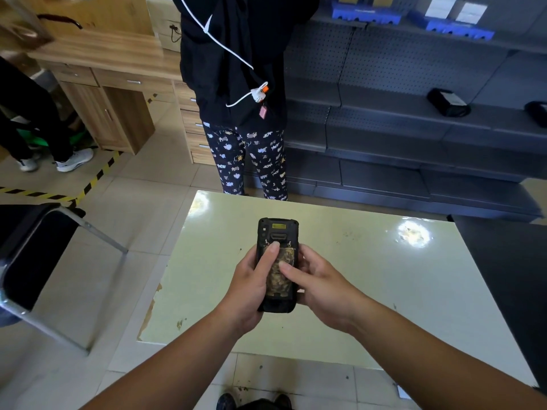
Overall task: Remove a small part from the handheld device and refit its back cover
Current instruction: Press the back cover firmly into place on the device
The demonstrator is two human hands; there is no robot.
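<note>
A black rugged handheld device is held back side up above a pale green table. Its back shows a yellow label near the top and a worn, yellowish-brown panel in the middle. My left hand wraps the device from the left, thumb pressing on the upper edge of that panel. My right hand grips the right side, with its thumb lying on the panel. I cannot tell whether the panel is the cover or an exposed part.
A person in a black top and patterned trousers stands just past the table's far edge. Grey shelving runs along the right, a wooden desk at back left, a black chair at left.
</note>
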